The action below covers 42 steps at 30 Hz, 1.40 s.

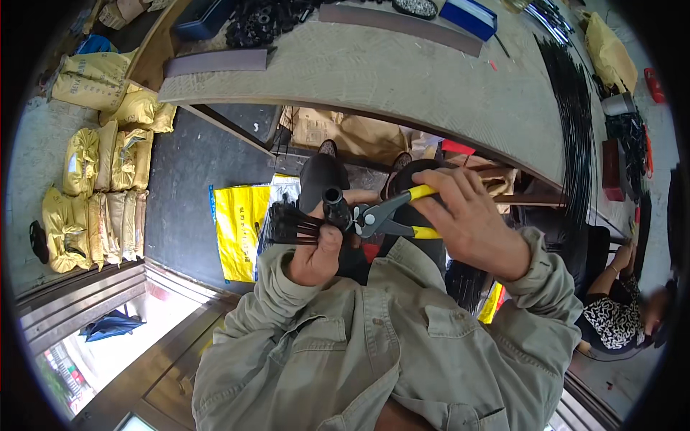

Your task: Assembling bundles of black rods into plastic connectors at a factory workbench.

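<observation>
My left hand (318, 258) is closed around a black plastic part (333, 205) with a round hollow end facing up. A cluster of thin black prongs (289, 224) sticks out to the left of that hand; whether they belong to the part I cannot tell. My right hand (463, 215) grips cutting pliers (388, 210) with grey jaws and yellow handle ends. The handles are spread, and the jaws lie right beside the black part, close to my left fingers. Both hands are over my lap.
A worktable (431, 93) stands ahead, bearing a heap of black parts (262, 21), a blue box (467, 18) and long black strips (568, 122). Stacked sacks (79, 223) line the left. A yellow bag (241, 223) lies on the floor. Another person (614, 316) sits at the right.
</observation>
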Each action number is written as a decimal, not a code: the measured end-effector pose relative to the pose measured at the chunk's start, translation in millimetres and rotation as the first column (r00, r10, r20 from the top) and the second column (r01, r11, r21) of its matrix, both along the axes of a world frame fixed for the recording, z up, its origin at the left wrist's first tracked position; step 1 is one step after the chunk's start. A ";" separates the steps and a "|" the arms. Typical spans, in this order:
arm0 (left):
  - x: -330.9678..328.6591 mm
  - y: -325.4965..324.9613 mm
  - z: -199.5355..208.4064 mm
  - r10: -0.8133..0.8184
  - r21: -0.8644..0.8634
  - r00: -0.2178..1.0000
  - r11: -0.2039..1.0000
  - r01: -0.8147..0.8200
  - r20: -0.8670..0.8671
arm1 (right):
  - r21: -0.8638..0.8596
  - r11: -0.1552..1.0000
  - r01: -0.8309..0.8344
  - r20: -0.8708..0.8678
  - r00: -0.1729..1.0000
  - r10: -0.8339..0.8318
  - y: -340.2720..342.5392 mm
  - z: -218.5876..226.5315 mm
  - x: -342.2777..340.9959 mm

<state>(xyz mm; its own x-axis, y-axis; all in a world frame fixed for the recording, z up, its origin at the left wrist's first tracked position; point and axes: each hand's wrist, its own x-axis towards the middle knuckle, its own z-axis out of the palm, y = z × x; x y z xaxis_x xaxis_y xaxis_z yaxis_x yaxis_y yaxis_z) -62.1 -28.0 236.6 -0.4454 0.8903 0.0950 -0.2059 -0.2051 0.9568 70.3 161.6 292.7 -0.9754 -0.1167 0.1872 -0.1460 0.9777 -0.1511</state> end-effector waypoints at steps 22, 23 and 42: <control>11.5 9.3 -4.6 0.218 -0.080 0.973 0.971 -0.224 -0.080 | -0.723 0.691 -0.017 0.295 0.896 0.331 33.1 3.7 -6.5; 13.9 12.1 -7.1 0.330 -0.045 0.938 0.941 -0.336 -0.109 | -0.577 0.815 -0.052 0.112 0.983 0.142 39.4 -3.3 -8.5; -92.5 -25.9 -28.7 0.575 0.443 -0.011 0.617 -0.651 -0.818 | -0.914 -0.261 -0.310 -0.206 0.910 -0.359 -74.1 -132.0 -2.2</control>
<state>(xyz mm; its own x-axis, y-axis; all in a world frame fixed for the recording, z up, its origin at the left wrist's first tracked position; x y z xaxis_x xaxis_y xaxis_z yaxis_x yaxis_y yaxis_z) -154.6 -53.9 207.9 -0.5021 0.3439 0.7935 0.8623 0.2688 0.4292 68.0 87.5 160.6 -0.8002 0.5485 0.2424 -0.4774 -0.3381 -0.8110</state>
